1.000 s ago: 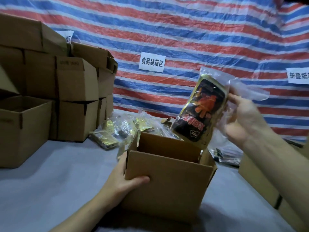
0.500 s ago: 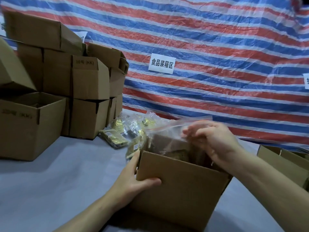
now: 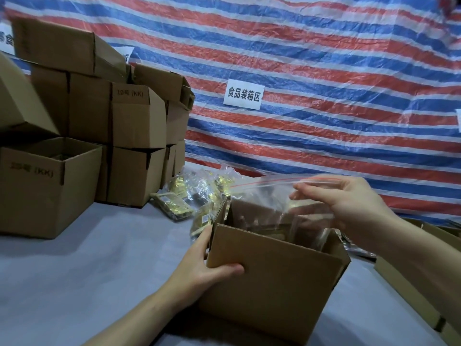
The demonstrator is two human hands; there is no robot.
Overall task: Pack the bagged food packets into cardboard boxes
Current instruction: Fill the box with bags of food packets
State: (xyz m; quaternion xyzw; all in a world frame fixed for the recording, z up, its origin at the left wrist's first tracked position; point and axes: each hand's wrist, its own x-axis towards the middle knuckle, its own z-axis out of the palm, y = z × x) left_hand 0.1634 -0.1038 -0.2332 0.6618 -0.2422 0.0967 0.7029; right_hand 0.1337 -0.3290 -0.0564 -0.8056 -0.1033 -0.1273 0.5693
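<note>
Bag stands in the box, near and in the middle; its clear top with the red strip sticks up past the rim. It looks light, soft and slippery, so the top edge seems best to hold. The left hand grips the box's left corner, thumb on the near wall. The right hand hangs over the bag, fingers loose and spread, holding nothing; whether they touch it is hard to tell.
</note>
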